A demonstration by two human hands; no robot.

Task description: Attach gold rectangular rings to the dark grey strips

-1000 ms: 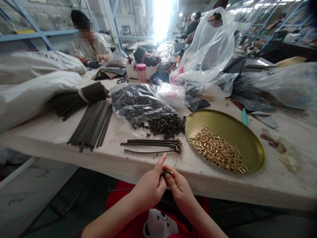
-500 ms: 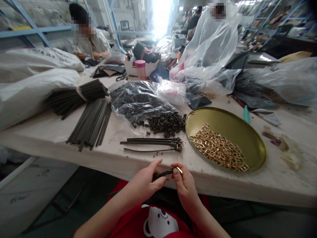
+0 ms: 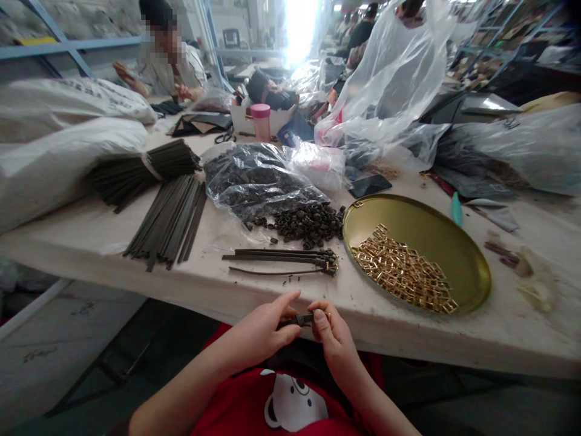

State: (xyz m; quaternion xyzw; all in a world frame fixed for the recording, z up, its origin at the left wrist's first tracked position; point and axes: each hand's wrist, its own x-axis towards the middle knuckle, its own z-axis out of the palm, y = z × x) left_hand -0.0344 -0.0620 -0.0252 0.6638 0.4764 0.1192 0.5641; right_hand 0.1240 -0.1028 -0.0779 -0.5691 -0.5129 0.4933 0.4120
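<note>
A dark strap spans the gap between my hands, just off the table's front edge. My left hand is closed around its left part, thumb below and fingers above. At the strap's other end, my right hand pinches it between thumb and fingers; the gold buckle there is mostly hidden by the fingers. Beyond my hands lie several dark straps with buckles at their right ends. Behind these is a heap of small dark loops. Gold buckles are piled in a round gold tray on the right.
Loose dark strips and a tied bundle lie on the left, beside white sacks. A clear plastic bag of dark pieces stands mid-table. Farther back are a pink-lidded jar, a phone and a co-worker.
My right fingers have shifted over the buckle end, covering most of the gold. My two hands have come slightly closer together. Across the table, the co-worker's hand has risen.
</note>
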